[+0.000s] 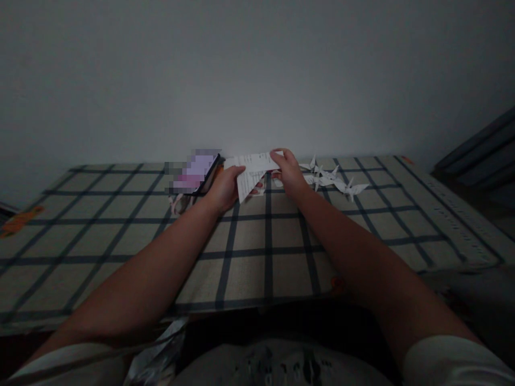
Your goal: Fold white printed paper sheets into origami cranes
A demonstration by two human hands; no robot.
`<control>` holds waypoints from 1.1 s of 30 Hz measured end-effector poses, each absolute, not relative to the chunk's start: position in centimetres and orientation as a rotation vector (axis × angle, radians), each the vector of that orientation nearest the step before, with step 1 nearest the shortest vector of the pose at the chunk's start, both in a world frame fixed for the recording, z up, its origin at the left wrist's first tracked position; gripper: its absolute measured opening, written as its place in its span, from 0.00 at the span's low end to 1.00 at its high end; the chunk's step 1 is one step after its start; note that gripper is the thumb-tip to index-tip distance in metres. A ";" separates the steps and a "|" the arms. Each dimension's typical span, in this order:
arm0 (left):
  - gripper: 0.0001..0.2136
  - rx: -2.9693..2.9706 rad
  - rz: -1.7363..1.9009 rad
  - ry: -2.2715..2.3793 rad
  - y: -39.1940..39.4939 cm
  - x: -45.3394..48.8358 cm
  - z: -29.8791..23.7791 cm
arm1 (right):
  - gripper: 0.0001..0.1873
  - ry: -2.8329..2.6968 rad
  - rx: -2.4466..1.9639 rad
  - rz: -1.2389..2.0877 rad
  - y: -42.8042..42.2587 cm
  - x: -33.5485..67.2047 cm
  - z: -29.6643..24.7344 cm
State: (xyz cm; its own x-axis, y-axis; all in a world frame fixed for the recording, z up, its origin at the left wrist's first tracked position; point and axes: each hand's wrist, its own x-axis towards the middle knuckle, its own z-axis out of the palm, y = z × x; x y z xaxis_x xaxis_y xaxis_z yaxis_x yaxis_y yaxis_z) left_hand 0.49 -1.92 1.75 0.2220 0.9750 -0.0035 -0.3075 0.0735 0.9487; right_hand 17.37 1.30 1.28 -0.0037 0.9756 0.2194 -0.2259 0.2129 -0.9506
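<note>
Both hands grip one sheet of printed white paper (253,163), partly folded, with a pointed flap hanging down toward me. My left hand (226,187) is closed on its left side, thumb on top and fingertips showing beneath. At the upper right edge, my right hand (289,170) pinches the paper between thumb and fingers. Just right of that hand, several folded paper cranes (336,179) lie in a cluster on the checked tablecloth (249,268). Beside my left hand, a phone (197,172) leans tilted, its screen blurred out.
A pale wall (257,75) rises behind the table's far edge. Some light-coloured thing (179,203) lies under the phone, too dim to name. Crumpled clear plastic (159,354) sits below the near edge at left. Dark slanted shapes (478,142) stand at the far right.
</note>
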 end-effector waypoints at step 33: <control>0.12 1.838 1.577 1.219 -2.3 -0.4 1.4 | 0.09 -1.768 -0.778 0.474 0.0 17.5 1.7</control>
